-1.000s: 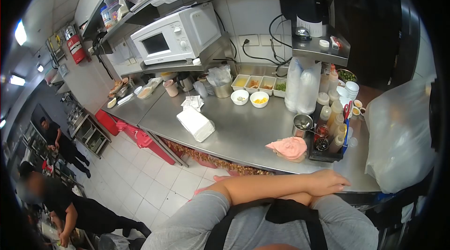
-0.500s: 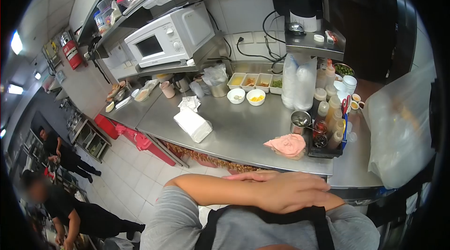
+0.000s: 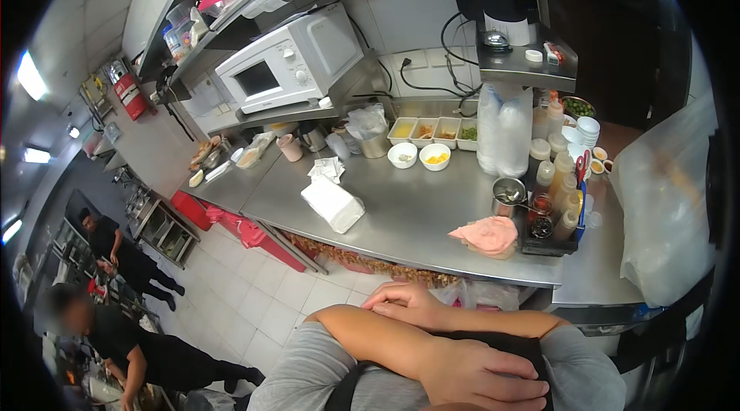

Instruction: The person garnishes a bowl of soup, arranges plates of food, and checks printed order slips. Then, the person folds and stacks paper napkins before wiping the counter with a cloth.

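My forearms are crossed in front of my body, over the grey sleeves and black apron. My left hand (image 3: 487, 374) lies at the lower right, fingers stretched out over the apron and holding nothing. Resting by my left forearm, my right hand (image 3: 407, 305) has its fingers extended and is also free of objects. The counter edge lies beyond both hands. Closest on the counter is a pink crumpled cloth (image 3: 490, 235). Beside it stand a metal cup (image 3: 507, 194) with utensils and a black tray (image 3: 549, 244) of sauce bottles. A white packet of napkins (image 3: 333, 204) lies farther left.
A white microwave (image 3: 291, 60) stands on a raised shelf. Behind the counter's middle are two white bowls (image 3: 435, 157), food containers (image 3: 422, 131) and stacked plastic cups (image 3: 505, 134). A large plastic bag (image 3: 663, 211) hangs right. Two people in black (image 3: 158, 353) work at left.
My left hand has moved down toward my body. My right hand, mostly hidden before, now shows above the left forearm. The view has shifted slightly, and the counter items look unmoved.
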Action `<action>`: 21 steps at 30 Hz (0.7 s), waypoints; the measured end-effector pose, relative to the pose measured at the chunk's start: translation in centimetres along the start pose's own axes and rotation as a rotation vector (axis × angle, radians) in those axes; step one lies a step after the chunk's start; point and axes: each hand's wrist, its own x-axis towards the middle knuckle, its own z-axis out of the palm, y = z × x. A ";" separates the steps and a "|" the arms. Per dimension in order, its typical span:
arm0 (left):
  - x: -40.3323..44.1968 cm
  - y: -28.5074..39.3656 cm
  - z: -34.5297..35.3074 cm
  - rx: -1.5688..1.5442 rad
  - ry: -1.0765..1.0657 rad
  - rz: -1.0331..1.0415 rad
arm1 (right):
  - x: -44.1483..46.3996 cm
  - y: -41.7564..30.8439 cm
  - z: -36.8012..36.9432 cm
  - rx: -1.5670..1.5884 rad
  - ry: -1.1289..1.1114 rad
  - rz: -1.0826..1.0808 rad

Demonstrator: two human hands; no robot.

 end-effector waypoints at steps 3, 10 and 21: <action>-0.2 0.6 0.8 -0.019 0.108 -0.042 | -0.1 -0.9 -0.5 -0.017 -0.014 0.010; -0.3 0.2 0.8 -0.147 0.059 -0.026 | 3.1 3.6 1.9 0.381 -0.034 0.171; -0.8 0.3 1.1 -0.240 0.086 -0.044 | 3.2 1.2 2.0 0.280 0.015 0.039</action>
